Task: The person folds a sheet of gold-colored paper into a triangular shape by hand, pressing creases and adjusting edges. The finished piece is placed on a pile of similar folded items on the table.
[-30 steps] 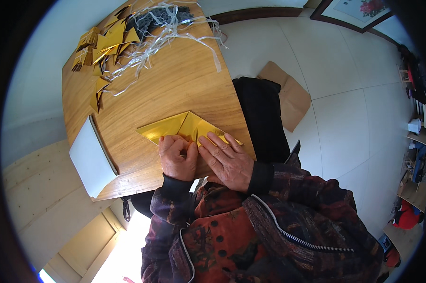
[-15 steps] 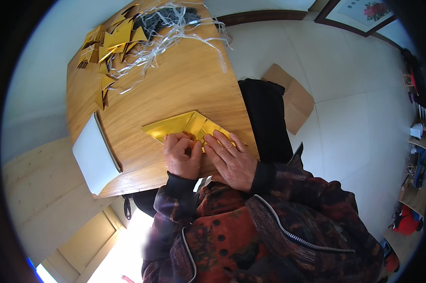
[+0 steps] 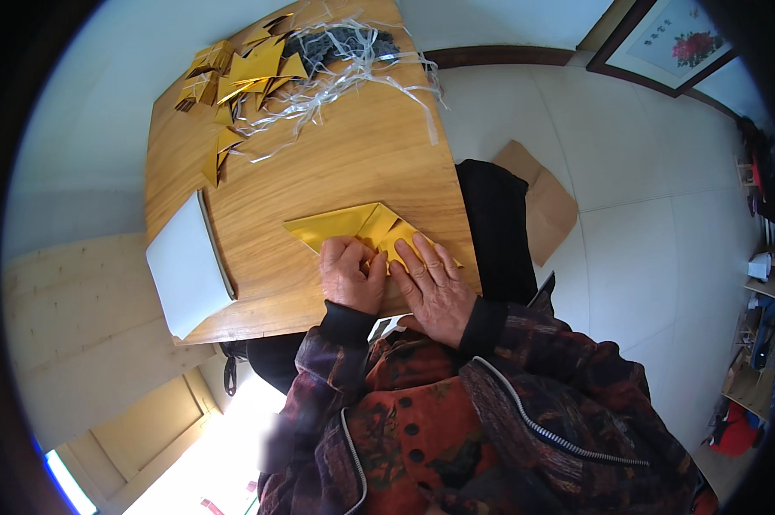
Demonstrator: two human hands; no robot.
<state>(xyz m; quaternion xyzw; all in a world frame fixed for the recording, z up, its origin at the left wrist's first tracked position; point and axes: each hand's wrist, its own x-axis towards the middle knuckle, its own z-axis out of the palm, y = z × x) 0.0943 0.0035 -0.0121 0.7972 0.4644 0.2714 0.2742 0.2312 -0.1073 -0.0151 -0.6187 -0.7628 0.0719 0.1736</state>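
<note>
Bench (image 3: pixel 336 167), five o'clock side: gold foil (image 3: pixel 349 223) is pinned by the right hand (image 3: pixel 441 296), fingers (image 3: pixel 413 260) spread, left hand (image 3: pixel 351 279) curled (can't tell if pinching), could get skewed by uneven pressure.

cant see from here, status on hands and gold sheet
Left hand curled at gold sheet. Right hand on it, fingers extended. Gold sheet creased, on table. White strands apart, farther back.

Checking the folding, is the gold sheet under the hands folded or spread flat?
Folded: the gold sheet shows slanted edges meeting at a peak, with creases below it.
</note>
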